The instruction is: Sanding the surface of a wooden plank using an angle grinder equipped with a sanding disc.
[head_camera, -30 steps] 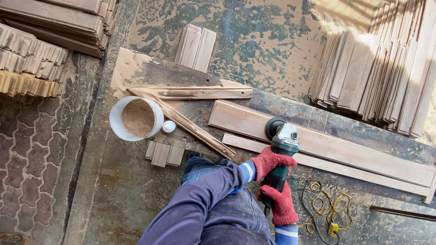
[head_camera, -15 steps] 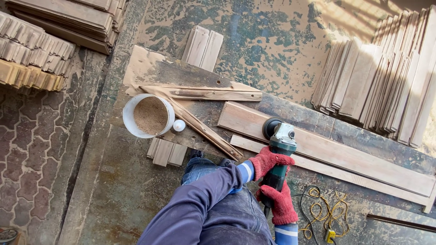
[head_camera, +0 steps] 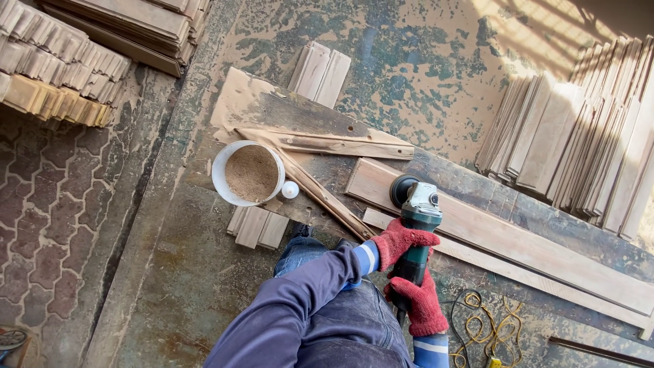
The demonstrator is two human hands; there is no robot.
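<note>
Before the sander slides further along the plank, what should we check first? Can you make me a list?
1. Both hands on the tool: ok. The left hand grips the front of the green angle sander, and the right hand grips the rear handle.
2. Sanding disc on the wood: ok. It rests near the left end of the long plank.
3. Plank ahead free of clutter: ok, its top looks bare to the right.
4. Yellow cord away from the disc: ok, it lies coiled on the floor behind the tool.
5. Bucket of sawdust out of the way: ok, it sits left of the plank.
6. Plank fixed down: cannot tell.
</note>
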